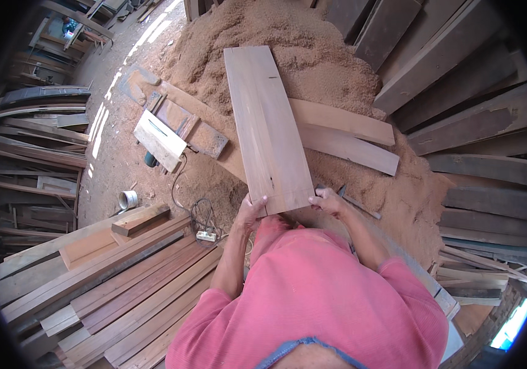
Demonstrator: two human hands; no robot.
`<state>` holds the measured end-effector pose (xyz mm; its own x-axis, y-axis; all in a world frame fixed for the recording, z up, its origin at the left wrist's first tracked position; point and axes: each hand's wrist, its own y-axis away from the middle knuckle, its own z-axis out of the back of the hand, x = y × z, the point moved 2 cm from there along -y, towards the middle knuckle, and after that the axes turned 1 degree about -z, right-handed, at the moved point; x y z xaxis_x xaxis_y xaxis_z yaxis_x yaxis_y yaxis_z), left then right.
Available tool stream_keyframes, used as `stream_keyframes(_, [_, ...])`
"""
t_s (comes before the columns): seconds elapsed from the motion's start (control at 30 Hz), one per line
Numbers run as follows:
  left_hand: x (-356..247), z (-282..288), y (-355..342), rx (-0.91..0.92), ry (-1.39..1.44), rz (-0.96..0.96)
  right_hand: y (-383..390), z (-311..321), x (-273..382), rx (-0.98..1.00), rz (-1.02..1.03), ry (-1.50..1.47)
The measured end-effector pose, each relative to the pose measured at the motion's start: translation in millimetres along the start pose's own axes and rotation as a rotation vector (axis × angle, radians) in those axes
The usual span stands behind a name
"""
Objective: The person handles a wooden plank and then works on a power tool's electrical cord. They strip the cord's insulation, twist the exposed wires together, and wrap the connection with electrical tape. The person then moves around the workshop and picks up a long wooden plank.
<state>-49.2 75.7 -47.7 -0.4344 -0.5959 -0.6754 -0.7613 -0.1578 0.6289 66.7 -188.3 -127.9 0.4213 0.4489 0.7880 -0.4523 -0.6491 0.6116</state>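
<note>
A long, wide wooden board (267,117) stretches away from me, its near end held between both hands. My left hand (252,210) grips the near left corner, thumb on top. At the near right corner, my right hand (329,202) is closed on the edge in the same way. Beneath the board, a low plank (214,117) crosses at a slant. Two shorter boards (346,138) lie on the sawdust to the right of the held board. A thin dark tool or strip (360,208) rests just beyond my right hand.
Sawdust (208,49) is heaped ahead. A wooden jig with a pale panel (160,140) sits on the plank's left part. Stacked planks (140,295) fill the lower left, near a power strip (206,236) with cords and a metal can (128,199). Large boards (472,74) lean at right.
</note>
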Motion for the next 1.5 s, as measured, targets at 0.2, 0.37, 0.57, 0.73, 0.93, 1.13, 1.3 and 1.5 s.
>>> stream_keyframes(0.2, [4,13,-6,0.016,-0.206,-0.038,5,1,16,0.027,-0.047,0.001])
stream_keyframes(0.37, [-18,-5,5,-0.075,-0.520,0.039,8,-4,17,-0.029,-0.096,-0.047])
stream_keyframes(0.57, [-22,-8,3,-0.070,-0.582,0.008,11,-7,16,-0.031,-0.079,-0.082])
stream_keyframes(0.73, [-12,3,-6,-0.106,-0.599,-0.011,4,-2,8,0.004,-0.077,-0.024])
stream_keyframes(0.93, [-1,14,-12,-0.159,-0.584,-0.011,7,-4,16,0.019,-0.057,-0.114])
stream_keyframes(1.13, [-3,13,-11,-0.148,-0.594,-0.013,7,-3,15,0.001,-0.061,-0.094])
stream_keyframes(1.3, [-7,10,-7,-0.213,-0.653,-0.009,9,-2,20,-0.029,-0.033,-0.046])
stream_keyframes(1.5, [-19,-4,-2,-0.144,-0.726,0.014,16,1,32,-0.067,-0.012,-0.057])
